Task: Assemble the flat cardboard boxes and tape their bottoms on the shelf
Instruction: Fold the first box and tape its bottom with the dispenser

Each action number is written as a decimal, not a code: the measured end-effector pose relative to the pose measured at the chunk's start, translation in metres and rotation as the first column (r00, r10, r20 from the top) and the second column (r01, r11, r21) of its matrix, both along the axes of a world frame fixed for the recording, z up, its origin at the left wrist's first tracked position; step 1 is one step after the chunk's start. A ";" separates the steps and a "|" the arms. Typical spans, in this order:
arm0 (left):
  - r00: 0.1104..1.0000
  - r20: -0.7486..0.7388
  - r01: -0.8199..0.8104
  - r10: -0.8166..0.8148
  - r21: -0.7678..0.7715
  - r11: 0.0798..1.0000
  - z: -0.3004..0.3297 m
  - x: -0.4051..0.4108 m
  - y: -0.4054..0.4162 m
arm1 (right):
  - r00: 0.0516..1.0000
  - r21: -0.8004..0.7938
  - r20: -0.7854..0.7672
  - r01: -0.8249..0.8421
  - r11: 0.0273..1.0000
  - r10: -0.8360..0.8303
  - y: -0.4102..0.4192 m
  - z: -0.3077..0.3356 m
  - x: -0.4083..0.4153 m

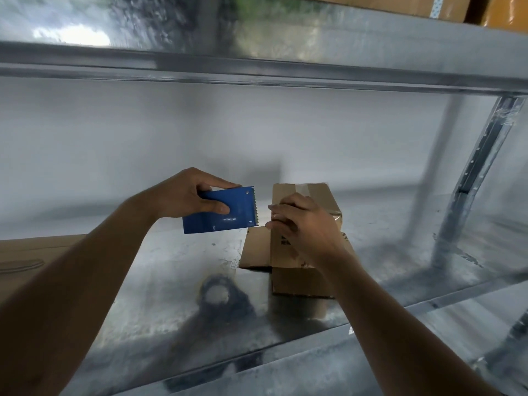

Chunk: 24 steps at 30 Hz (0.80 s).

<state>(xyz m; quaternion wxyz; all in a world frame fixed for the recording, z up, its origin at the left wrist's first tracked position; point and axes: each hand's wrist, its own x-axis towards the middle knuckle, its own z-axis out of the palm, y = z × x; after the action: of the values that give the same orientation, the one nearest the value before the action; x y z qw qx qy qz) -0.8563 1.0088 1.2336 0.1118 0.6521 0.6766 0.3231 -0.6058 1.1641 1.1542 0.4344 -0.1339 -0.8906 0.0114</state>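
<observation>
your left hand (188, 195) grasps the blue tape cutter (221, 210) beside the upturned cardboard box (303, 195) on the shelf (171, 281), your right hand (303, 224) presses its taped seam; uneven pressure risks the strip lifting.

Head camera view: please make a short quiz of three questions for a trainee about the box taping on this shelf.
1. True or false: the left hand holds a blue tape cutter.
2. Where does the right hand rest? A) on the upright cardboard box B) on the shelf post C) on the flat cardboard
3. Fill in: clear tape already runs over the box's ___ face.

Key: 1 true. 2 A. 3 top.
</observation>
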 end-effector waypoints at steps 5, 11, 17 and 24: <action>1.000 -0.014 0.010 -0.011 -0.037 0.999 0.006 -0.003 0.003 | 0.999 0.035 -0.042 0.010 0.999 -0.009 0.001 -0.008 -0.003; 1.000 0.004 0.019 -0.018 -0.052 0.998 -0.008 -0.003 0.015 | 0.998 0.066 -0.055 0.021 0.998 -0.018 0.005 -0.013 -0.007; 0.999 -0.005 0.042 -0.043 -0.081 0.996 -0.009 -0.011 0.010 | 0.998 0.086 -0.056 0.018 0.996 -0.013 0.005 -0.013 -0.008; 1.000 0.002 0.023 -0.023 -0.077 0.997 -0.010 -0.011 0.003 | 0.995 0.081 -0.065 0.084 0.993 -0.079 -0.004 -0.011 -0.014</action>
<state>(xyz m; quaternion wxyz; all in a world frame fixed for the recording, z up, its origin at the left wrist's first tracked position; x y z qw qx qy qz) -0.8670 1.0122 1.2239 0.1409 0.6548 0.6811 0.2958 -0.6198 1.1602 1.1434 0.4672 -0.1518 -0.8702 -0.0393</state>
